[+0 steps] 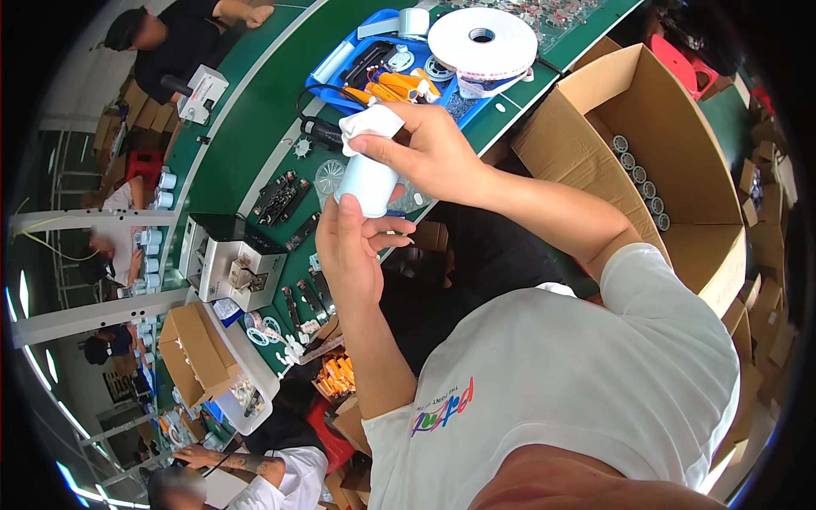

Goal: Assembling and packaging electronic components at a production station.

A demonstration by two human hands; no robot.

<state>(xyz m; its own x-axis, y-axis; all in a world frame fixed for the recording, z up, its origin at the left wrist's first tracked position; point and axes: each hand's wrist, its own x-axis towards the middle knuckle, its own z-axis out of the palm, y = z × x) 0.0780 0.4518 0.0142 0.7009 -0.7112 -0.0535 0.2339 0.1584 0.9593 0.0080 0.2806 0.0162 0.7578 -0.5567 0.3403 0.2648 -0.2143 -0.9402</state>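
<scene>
A pale blue cylinder (367, 183) is held up over the edge of the green bench, tilted. Its lower end rests in my left hand (353, 251), the thumb against its side and the other fingers curled below. My right hand (433, 153) pinches a crumpled white cloth (371, 125) over the cylinder's upper end. Just behind the cloth lies a black electric screwdriver (320, 133) with a cable. A clear round plastic piece (330, 177) sits on the bench beside the cylinder.
A blue tray (327, 72) holds orange-handled parts, with a white tape roll (482, 41) over its edge. At right stands an open carton (561, 144) with several round parts. A silver-and-black machine (242, 270) is on the bench; black parts (280, 197) lie near it. Other people sit at left.
</scene>
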